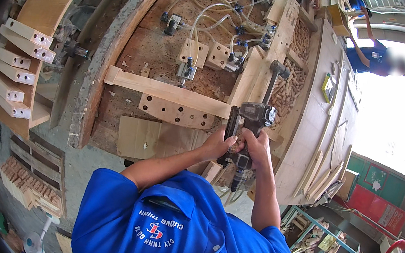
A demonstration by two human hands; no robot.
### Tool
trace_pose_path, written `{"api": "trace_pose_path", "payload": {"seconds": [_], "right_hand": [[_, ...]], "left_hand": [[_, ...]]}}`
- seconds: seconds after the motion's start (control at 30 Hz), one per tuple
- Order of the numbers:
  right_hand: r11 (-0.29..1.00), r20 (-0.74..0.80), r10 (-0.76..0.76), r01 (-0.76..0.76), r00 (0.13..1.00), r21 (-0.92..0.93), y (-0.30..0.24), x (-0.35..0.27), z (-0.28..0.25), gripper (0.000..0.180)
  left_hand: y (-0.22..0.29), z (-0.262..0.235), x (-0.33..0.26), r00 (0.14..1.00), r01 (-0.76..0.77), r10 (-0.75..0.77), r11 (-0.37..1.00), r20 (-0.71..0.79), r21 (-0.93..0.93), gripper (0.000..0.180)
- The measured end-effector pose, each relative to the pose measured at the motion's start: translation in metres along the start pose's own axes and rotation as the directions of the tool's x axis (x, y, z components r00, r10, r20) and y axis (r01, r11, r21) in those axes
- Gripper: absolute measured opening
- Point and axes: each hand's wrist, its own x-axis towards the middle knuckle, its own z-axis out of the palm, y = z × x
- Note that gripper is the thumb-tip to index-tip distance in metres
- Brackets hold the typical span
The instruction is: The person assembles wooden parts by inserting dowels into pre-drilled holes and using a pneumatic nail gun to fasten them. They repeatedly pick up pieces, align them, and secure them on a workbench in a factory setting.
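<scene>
In front of my body I hold a black and grey air nail gun [243, 156]. My right hand [256, 145] is closed round its grip. Against its long black bar my left hand [219, 142] is closed, thumb toward the middle of the tool; some of its fingers are hidden. Just left of the gun lies a pale wooden strip [171, 93] across the worktable. A drilled wooden block [176, 111] sits along the strip's near side. Beyond the gun rests a hammer [271, 82], its head on the far end.
Air tubes [218, 11] and clamps cover the worktable [136, 54]. Wooden dowels [289, 89] fill a trough to the right. Drilled wooden pieces [18, 58] stand stacked at left. Cardboard [139, 137] lies near the table's edge. Another person [370, 58] is at far right.
</scene>
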Motion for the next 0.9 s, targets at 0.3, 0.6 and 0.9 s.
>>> {"api": "trace_pose_path", "payload": {"seconds": [0.3, 0.6, 0.9], "right_hand": [[0.996, 0.007, 0.036, -0.036, 0.999, -0.081, 0.005, 0.005, -0.005, 0.023], [0.997, -0.296, -0.065, 0.047, 0.953, -0.068, 0.023, -0.060, -0.072, 0.025], [0.626, -0.620, -0.434, -0.276, 0.654, -0.730, 0.132, -0.087, -0.221, 0.038]], "left_hand": [[0.007, -0.001, -0.003, 0.997, 0.070, -0.070, 0.997, 0.045, -0.009, 0.044], [0.045, -0.011, 0.000, 0.988, -0.144, 0.110, 0.904, 0.106, 0.402, 0.041], [0.172, -0.242, 0.113, 0.591, 0.098, 0.789, 0.137, -0.168, 0.986, 0.034]]}}
